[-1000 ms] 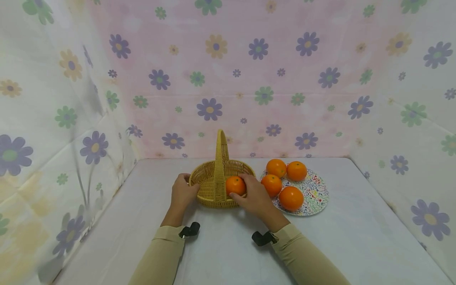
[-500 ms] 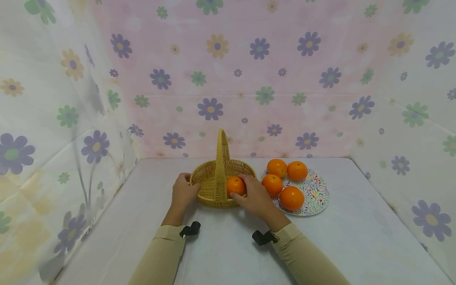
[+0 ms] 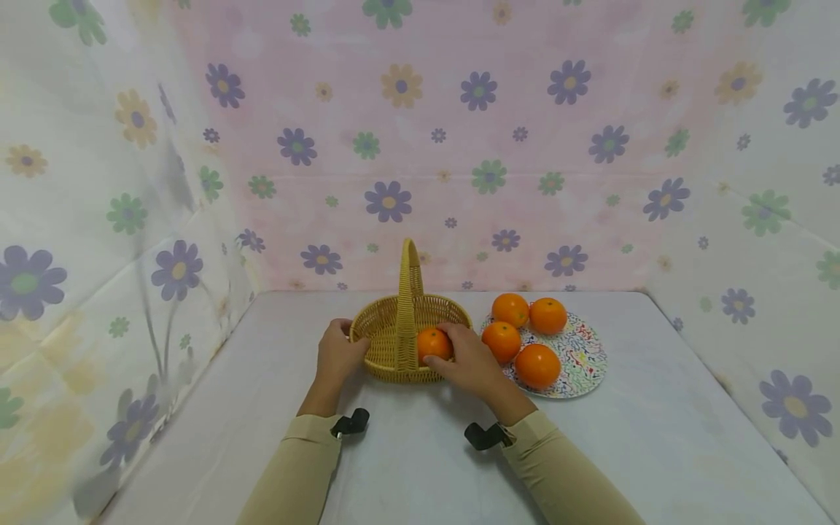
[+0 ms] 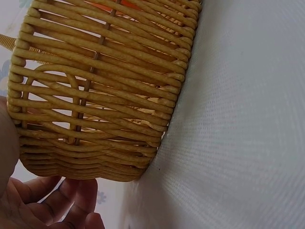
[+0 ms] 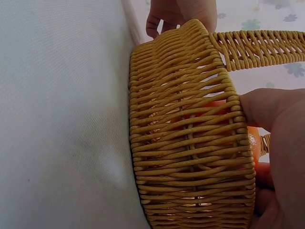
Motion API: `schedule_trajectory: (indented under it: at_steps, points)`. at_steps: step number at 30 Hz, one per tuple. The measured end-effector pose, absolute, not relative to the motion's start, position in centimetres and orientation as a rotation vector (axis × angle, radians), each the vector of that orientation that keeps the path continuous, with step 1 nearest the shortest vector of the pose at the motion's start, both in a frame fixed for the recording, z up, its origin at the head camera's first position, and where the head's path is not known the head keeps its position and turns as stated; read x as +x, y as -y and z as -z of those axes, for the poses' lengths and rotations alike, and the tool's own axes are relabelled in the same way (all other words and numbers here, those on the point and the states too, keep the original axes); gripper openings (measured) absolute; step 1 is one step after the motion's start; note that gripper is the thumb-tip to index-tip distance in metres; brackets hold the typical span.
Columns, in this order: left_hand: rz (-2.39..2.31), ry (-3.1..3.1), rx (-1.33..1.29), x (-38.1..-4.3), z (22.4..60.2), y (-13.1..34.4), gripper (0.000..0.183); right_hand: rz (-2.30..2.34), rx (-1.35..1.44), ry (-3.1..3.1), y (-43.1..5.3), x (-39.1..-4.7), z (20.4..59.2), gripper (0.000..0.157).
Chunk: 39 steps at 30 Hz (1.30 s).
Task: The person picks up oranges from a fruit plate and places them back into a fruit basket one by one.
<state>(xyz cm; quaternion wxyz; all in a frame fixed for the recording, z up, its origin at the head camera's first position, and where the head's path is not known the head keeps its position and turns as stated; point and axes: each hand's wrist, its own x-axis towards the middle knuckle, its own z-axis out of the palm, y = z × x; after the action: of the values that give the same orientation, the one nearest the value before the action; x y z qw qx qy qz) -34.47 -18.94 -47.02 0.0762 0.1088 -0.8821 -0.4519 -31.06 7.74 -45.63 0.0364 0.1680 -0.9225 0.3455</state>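
A yellow woven basket [image 3: 380, 370] with a tall arched handle [image 3: 405, 321] stands on the table. At its left end my left hand [image 3: 337, 357] grips the rim, thumb over the edge and fingers round the outside. My right hand [image 3: 474, 368] reaches over the right end and holds an orange [image 3: 433, 344] inside the basket, between thumb and fingers. Seen from the right wrist, the orange [image 5: 254, 140] shows behind the basket wall [image 5: 190, 129], and the thumb crosses the rim. In the left wrist view, curled fingertips [image 4: 86, 195] show beyond the basket's end.
Right of the basket lies a round plate [image 3: 587, 364] with colourful speckles, bearing several oranges [image 3: 537, 366]. One of them [image 3: 502, 342] sits close to my right hand. A white cloth [image 3: 407, 467] covers the table, and flower-patterned sheets [image 3: 433, 160] rise at the back and both sides.
The orange in my right hand has sunk very slightly within the basket. My left hand, the basket and the plate stay in place.
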Motion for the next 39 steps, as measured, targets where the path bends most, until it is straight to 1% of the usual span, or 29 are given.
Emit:
schedule_trajectory:
  at_steps: [7,22,31,37,39]
  points:
    - [1.349,2.647,0.325,-34.6,47.2,19.0,0.057,-1.072,0.543,2.817,-7.8,-31.2,45.8,0.063]
    - [1.361,2.649,0.327,-34.6,47.1,19.0,0.058,-1.08,0.542,2.796,-7.8,-31.2,45.9,0.061]
    - [1.357,2.658,0.319,-34.8,47.2,19.2,0.057,-1.068,0.54,2.747,-8.4,-31.0,44.9,0.059]
    - [1.359,2.657,0.33,-34.8,47.2,19.1,0.056,-1.089,0.492,2.71,-9.3,-31.4,44.2,0.051]
    - [1.361,2.656,0.331,-34.7,47.1,19.2,0.056,-1.12,0.478,2.684,-9.7,-31.5,44.0,0.05]
